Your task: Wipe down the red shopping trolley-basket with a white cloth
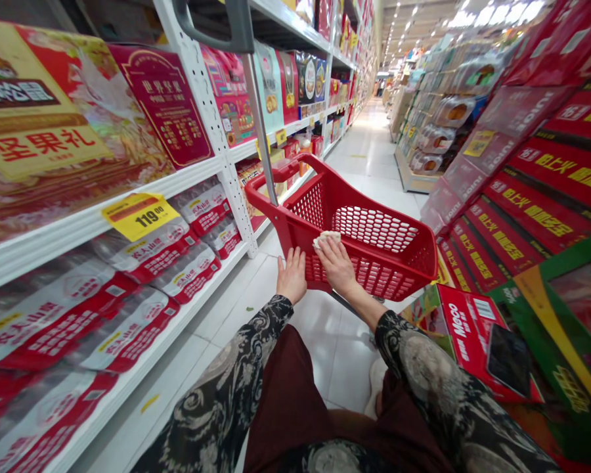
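Black swirl-patterned sleeves point(226, 387) run down from your arms over dark maroon trousers point(290, 401), and in the head view your bare left hand point(291, 276) sits with its fingers spread and extended, holding nothing, right beside the near wall of a red plastic mesh shopping trolley basket point(369, 243). Your right hand point(337, 266) lies flat across that wall, with its fingers point(325, 246) over a pale crumpled wad of cloth or tissue point(326, 240); you cannot tell whether they grip it or only press it there. That wad sits at the basket's upper edge, under your fingertips. A dark grey trolley handle point(217, 26) rises on a slim metal pole point(259, 125) ahead of you, beside white perforated shelving point(201, 98) stacked with red-and-gold gift boxes point(44, 125) and a yellow 119.00 price tag point(139, 215). To your right stand red printed cartons point(536, 197) and a red Mcco box point(473, 335). So far, the wad is all your hands are on; the boxes stay shelved and stacked.
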Demonstrator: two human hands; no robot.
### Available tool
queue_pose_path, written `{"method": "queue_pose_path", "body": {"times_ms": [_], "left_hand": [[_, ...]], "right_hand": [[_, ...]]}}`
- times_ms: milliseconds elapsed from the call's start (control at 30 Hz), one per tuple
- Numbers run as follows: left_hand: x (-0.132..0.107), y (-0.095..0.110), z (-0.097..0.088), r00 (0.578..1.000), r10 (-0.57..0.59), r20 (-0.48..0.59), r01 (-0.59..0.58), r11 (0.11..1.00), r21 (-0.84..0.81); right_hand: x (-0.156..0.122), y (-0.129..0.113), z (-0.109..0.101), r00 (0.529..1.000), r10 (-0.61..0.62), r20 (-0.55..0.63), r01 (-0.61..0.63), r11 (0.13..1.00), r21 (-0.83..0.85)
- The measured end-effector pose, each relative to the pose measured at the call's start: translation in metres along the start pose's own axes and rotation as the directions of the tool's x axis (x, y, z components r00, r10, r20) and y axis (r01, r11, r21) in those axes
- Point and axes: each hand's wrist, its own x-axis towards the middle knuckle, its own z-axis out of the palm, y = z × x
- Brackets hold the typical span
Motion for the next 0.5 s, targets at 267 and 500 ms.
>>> {"method": "queue_pose_path", "body": {"times_ms": [267,500], "left_hand": [[-0.01,-0.017,0.001,0.994,-0.008,0.108,0.009,1.0,-0.007],[0.0,-0.023,-0.018,0.995,-0.095,0.019,0.095,0.995,-0.007]], "right_hand": [[-0.04,-0.005,0.022,0.915,-0.085,0.394,0.061,0.995,0.074],[0.046,-0.019,-0.007,0.998,-0.061,-0.016,0.063,0.993,0.104]]}}
